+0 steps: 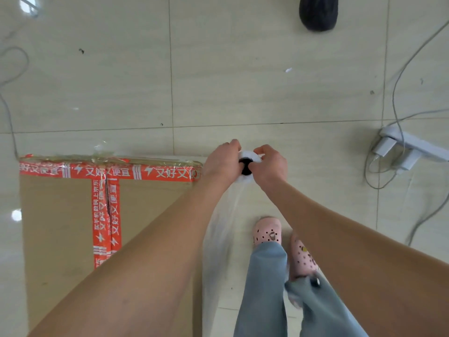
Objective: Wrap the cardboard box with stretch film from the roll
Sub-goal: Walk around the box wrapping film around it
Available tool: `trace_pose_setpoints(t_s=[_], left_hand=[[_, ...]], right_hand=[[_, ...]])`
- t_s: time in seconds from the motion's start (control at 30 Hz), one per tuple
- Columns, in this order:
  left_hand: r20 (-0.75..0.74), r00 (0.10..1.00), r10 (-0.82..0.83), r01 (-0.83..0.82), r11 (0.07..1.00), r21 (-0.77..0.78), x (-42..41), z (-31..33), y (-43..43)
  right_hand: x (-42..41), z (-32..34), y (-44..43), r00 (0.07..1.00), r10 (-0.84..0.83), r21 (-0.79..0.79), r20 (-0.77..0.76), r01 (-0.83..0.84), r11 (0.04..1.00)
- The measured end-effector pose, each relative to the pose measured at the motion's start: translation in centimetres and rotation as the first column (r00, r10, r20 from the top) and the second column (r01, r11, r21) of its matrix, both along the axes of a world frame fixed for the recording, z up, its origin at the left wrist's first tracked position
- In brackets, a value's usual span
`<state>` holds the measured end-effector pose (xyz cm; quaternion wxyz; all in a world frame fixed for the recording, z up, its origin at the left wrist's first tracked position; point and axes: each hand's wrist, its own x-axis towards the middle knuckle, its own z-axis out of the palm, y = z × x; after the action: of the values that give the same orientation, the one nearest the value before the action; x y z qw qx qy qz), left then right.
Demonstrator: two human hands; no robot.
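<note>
Your left hand (222, 160) and right hand (269, 164) meet on the roll (245, 156), seen end-on with its dark core facing up. The fingers (234, 144) of both hands are curled round its white rim, grasping it from either side. From just under your fingers a sheet of stretch film (218, 239) runs down and back towards you, lying along the right side of the cardboard box (56, 227).

The box stands on the floor (243, 93) to the left of your fingers, its near corner just beside your left hand. Its top flaps are closed. Orange-red tape (167, 171) runs along the far edge, and two strips of it run down the middle seam. The white print on the tape reads "又好又便宜", repeated between lightning-bolt marks and sets of white bars. The smaller characters on the seam strips are too blurred to read. Clear film, crumpled in places, already covers the far top edge. What the box holds cannot be seen.

Well to the right of your fingers lies a white power strip (413, 144) with adapters plugged in, and grey cables (398, 76) trail from it. Far beyond your fingers sits a dark object (318, 13). Below them are your pink clogs (267, 231) and blue jeans (264, 288).
</note>
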<state>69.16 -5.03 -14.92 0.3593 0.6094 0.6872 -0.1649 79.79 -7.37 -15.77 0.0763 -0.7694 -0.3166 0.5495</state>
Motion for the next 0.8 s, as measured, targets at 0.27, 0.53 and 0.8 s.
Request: trace_pose_setpoints(t_s=[0.27, 0.53, 0.8], left_hand=[[-0.046, 0.963, -0.267, 0.263, 0.962, -0.077, 1.5, 0.7, 2.3], [-0.119, 0.982, -0.146, 0.136, 0.987, -0.089, 1.7, 0.4, 4.3], [-0.149, 0.961, 0.232, -0.247, 0.965, -0.09, -0.5, -0.8, 6.4]], right_hand=[[0.1, -0.3, 1.2, 0.991, 0.135, -0.003, 0.026, -0.135, 0.991], [0.4, -0.3, 3.5, 0.993, 0.114, -0.13, 0.016, -0.111, 0.985], [-1.2, -0.3, 8.1, 0.95, 0.311, -0.034, 0.032, -0.31, 0.95]])
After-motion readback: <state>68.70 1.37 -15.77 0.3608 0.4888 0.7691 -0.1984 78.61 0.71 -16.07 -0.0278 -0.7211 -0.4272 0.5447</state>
